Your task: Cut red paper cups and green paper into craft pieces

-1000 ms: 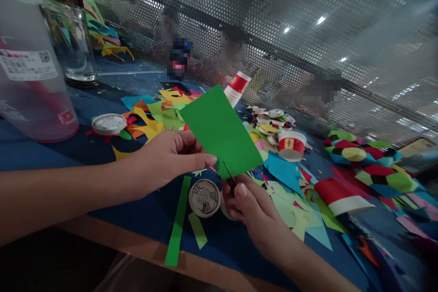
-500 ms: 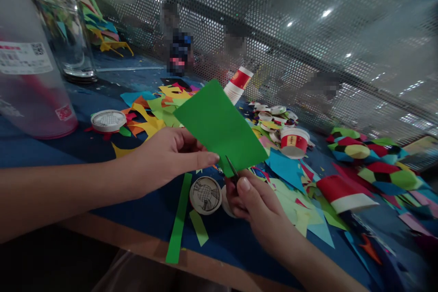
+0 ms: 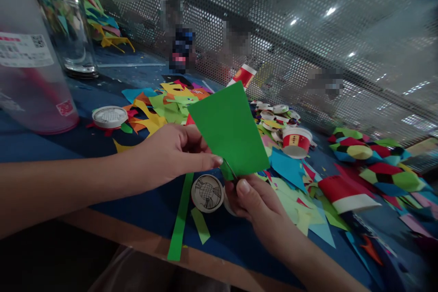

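A sheet of green paper (image 3: pixel 234 130) is pinched along its lower left edge by my left hand (image 3: pixel 181 148), held up above the table. My right hand (image 3: pixel 255 198) grips a pair of scissors (image 3: pixel 230 170); a thin dark blade lies across the paper's lower corner, and the handles are hidden in my fingers. Below the hands lies a round lid with a drawn pattern (image 3: pixel 207 193). Beside it rest a long green paper strip (image 3: pixel 180 221) and a short light green strip (image 3: pixel 200 225).
A plastic cup (image 3: pixel 37 68) and a glass jar (image 3: pixel 73 32) stand at left. Paper scraps (image 3: pixel 150 114) spread across the blue table (image 3: pixel 137 214). A red and white paper cup (image 3: pixel 297 143) sits behind my right hand; paper-covered pieces (image 3: pixel 392 177) lie at right. A perforated metal screen (image 3: pixel 290 41) rises behind.
The green paper has turned clockwise and shifted slightly right in my left hand. The scissor blade now lies lower and flatter against the paper's bottom corner.
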A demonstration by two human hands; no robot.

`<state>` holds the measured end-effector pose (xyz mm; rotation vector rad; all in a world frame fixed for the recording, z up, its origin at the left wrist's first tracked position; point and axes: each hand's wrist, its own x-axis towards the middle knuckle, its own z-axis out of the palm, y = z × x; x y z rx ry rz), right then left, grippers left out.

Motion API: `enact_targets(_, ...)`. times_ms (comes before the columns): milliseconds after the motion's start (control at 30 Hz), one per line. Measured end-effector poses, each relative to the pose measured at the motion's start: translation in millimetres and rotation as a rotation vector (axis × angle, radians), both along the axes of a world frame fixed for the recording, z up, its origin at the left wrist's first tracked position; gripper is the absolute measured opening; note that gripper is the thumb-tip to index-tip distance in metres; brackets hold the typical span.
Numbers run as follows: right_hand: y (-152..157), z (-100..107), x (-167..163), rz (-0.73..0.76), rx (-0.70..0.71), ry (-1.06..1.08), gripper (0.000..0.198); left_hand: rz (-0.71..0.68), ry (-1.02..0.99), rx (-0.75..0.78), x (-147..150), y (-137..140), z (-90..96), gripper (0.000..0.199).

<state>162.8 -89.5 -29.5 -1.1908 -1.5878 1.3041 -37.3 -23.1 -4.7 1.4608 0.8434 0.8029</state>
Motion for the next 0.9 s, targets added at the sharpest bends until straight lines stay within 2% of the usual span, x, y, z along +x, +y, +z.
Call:
enact_targets(133,0.3,0.0,-1.0,-0.023,0.022,-0.003,0.043,-0.059,-0.030,-0.009,0.5,-0.1,-3.7,0.015)
enact_targets(767,1.0,1.2,-0.6,-0.028,0.120,-0.117,0.051,-0.082,-0.036,-0.031,1.0,0.5,-3.1,0.013)
enact_targets(900,0.3,0.3,-0.4,-0.026,0.085,-0.069,0.050,-0.094,-0.050,-0.022,0.6,0.4,-4.9,0.011)
